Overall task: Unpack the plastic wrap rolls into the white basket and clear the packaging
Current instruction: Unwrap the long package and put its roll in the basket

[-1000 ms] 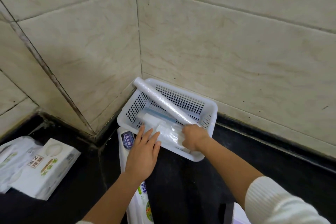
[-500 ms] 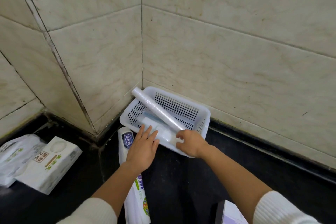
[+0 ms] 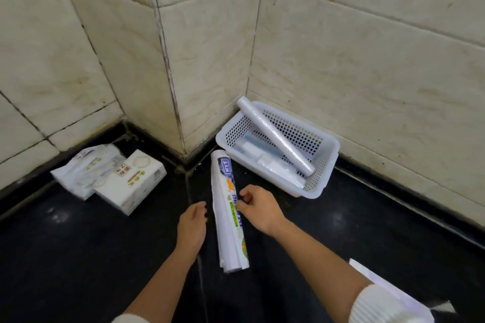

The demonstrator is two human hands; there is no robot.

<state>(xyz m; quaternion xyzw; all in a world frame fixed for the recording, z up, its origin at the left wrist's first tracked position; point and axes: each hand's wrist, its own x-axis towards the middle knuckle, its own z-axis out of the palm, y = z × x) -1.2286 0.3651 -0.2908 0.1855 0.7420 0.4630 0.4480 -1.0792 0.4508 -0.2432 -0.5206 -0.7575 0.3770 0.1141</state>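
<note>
The white basket stands on the black counter in the tiled corner. One clear plastic wrap roll lies slanted in it, its far end propped on the back left rim. Flat clear packets lie under the roll. A long printed plastic wrap package lies on the counter just left of the basket. My right hand is at the package's right edge, thumb and fingertips pinching it. My left hand hovers a little left of the package, fingers apart, holding nothing.
Two white tissue packs lie on the counter to the left against the wall. A white and purple bag pokes in at the lower right beside my sleeve. Tiled walls close off the back and the left.
Both hands have drawn back out of the basket and come down to the printed package on the counter. My right hand has let go of the roll, which rests in the basket.
</note>
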